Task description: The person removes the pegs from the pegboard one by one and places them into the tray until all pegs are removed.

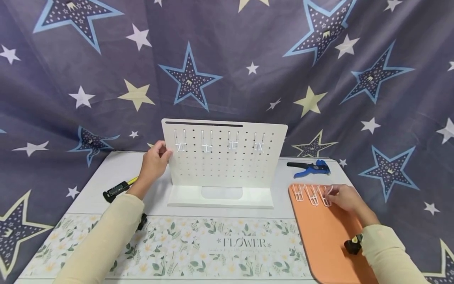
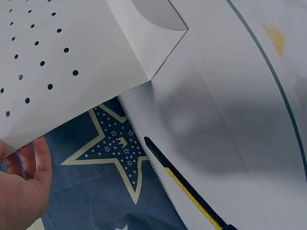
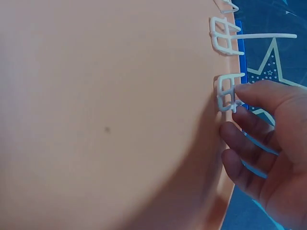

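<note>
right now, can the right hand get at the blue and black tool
Probably yes: the right hand is near the blue and black tool and nothing seems to block the way, though it would likely first release the white hook it pinches.

White table (image 1: 282, 199) beneath pegboard (image 1: 224, 165), orange tray (image 1: 319, 236), pliers (image 1: 313, 169)

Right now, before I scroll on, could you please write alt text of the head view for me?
A person's left hand holds the side of a white pegboard with four white hooks on it; the right hand pinches the rightmost of three more hooks on an orange tray. Beyond the tray lies a blue-and-black tool.
</note>
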Demonstrator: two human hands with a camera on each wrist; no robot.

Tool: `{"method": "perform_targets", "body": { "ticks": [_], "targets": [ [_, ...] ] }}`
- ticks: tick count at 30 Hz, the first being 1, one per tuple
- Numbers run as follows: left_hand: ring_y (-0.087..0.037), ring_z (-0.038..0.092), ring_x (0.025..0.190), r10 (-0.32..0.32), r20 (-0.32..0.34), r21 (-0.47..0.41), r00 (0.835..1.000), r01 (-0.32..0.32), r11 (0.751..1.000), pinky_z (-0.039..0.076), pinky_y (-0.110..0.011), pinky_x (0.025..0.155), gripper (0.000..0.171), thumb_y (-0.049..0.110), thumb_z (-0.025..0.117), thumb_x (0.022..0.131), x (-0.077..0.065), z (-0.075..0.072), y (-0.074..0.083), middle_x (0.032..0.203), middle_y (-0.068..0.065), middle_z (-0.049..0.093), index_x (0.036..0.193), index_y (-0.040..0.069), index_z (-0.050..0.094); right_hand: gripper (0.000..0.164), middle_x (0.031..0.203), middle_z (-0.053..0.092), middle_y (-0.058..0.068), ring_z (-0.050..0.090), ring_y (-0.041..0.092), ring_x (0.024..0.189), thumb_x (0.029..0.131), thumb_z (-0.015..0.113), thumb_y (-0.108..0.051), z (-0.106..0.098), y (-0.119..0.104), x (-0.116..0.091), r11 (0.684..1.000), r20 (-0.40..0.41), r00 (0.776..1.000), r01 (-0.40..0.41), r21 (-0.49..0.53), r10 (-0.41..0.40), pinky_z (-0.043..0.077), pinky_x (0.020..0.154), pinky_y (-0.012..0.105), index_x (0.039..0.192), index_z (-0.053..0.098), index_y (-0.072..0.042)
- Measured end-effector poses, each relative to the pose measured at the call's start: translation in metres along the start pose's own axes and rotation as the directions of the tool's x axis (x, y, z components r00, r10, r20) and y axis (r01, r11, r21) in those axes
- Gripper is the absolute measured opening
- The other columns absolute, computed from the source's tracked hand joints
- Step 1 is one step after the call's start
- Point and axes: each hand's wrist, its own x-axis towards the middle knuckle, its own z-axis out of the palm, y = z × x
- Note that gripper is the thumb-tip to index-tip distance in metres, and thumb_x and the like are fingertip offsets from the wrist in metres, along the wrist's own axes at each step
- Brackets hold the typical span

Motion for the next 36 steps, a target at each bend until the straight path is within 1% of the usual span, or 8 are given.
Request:
{"method": "perform_targets", "body": {
  "ticks": [8,12,18,24,29,31,33,36],
  "targets": [
    [-0.027,0.062,0.085,-0.015,0.003,-0.014,1.0,0.015,1.0,0.048,-0.03,0.072,0.022,0.019,0.056,0.105,0.001,-0.001,0.002,0.102,-0.016,0.065,0.122,0.005,0.059,0.005,0.08,0.072,0.0,0.058,0.015,0.076,0.088,0.074,-0.017,-0.002,0.0,0.002,1.0,0.003,1.0,-0.025,0.0,0.025,0.043,0.072,0.031,0.084,0.075,-0.015],
    [-0.027,0.061,0.085,-0.021,0.015,-0.022,1.0,0.021,1.0,0.049,-0.03,0.073,0.022,0.019,0.055,0.106,0.0,-0.001,0.003,0.102,-0.016,0.064,0.122,0.005,0.059,0.006,0.083,0.073,0.001,0.059,0.015,0.077,0.089,0.073,-0.018,-0.005,-0.001,0.002,1.0,0.005,1.0,-0.01,0.01,0.009,0.044,0.071,0.03,0.088,0.075,-0.013],
    [-0.026,0.061,0.084,-0.014,0.005,-0.027,1.0,0.014,1.0,0.049,-0.031,0.072,0.021,0.019,0.056,0.105,0.0,-0.001,0.003,0.1,-0.016,0.063,0.121,0.005,0.059,0.011,0.089,0.074,0.008,0.06,0.02,0.078,0.09,0.068,-0.015,-0.022,-0.006,0.001,1.0,-0.032,0.999,-0.006,0.011,0.006,0.045,0.067,0.031,0.099,0.074,-0.01],
    [-0.027,0.061,0.085,-0.02,0.013,-0.02,1.0,0.02,1.0,0.049,-0.03,0.073,0.021,0.019,0.055,0.106,0.0,0.0,0.003,0.101,-0.016,0.064,0.122,0.005,0.059,0.017,0.095,0.074,0.016,0.069,0.025,0.079,0.093,0.067,-0.013,-0.043,-0.019,0.002,1.0,-0.096,0.995,0.018,0.01,-0.017,0.049,0.064,0.033,0.107,0.072,-0.004],
    [-0.027,0.062,0.087,-0.026,0.017,-0.019,1.0,0.027,0.999,0.05,-0.03,0.073,0.022,0.019,0.055,0.106,0.001,0.0,0.003,0.103,-0.017,0.064,0.123,0.005,0.058,0.015,0.095,0.075,0.016,0.072,0.027,0.079,0.094,0.068,-0.013,-0.053,-0.038,0.005,0.998,-0.19,0.98,0.065,0.014,-0.061,0.055,0.067,0.041,0.106,0.072,-0.004],
    [-0.027,0.063,0.088,-0.027,0.018,-0.016,0.999,0.027,0.999,0.05,-0.03,0.073,0.023,0.02,0.055,0.106,0.001,0.0,0.003,0.104,-0.017,0.065,0.123,0.005,0.058,0.015,0.095,0.075,0.016,0.072,0.028,0.079,0.094,0.069,-0.014,-0.055,-0.049,0.006,0.997,-0.225,0.972,0.08,0.013,-0.075,0.055,0.066,0.041,0.105,0.072,-0.005],
    [-0.027,0.063,0.088,-0.026,0.019,-0.014,0.999,0.026,1.0,0.051,-0.031,0.073,0.023,0.02,0.054,0.106,0.001,0.0,0.003,0.104,-0.017,0.065,0.123,0.005,0.058,0.014,0.094,0.075,0.016,0.072,0.029,0.079,0.094,0.07,-0.012,-0.056,-0.061,0.007,0.994,-0.269,0.958,0.108,0.013,-0.101,0.054,0.064,0.039,0.105,0.072,-0.005],
    [-0.027,0.063,0.087,-0.028,0.018,-0.012,0.999,0.028,1.0,0.051,-0.031,0.073,0.023,0.019,0.055,0.106,0.001,0.0,0.003,0.104,-0.017,0.065,0.123,0.005,0.058,0.014,0.09,0.075,0.014,0.071,0.028,0.076,0.091,0.072,-0.009,-0.055,-0.081,0.01,0.985,-0.354,0.921,0.175,0.002,-0.163,0.052,0.063,0.033,0.105,0.073,-0.005]
  ]
}}
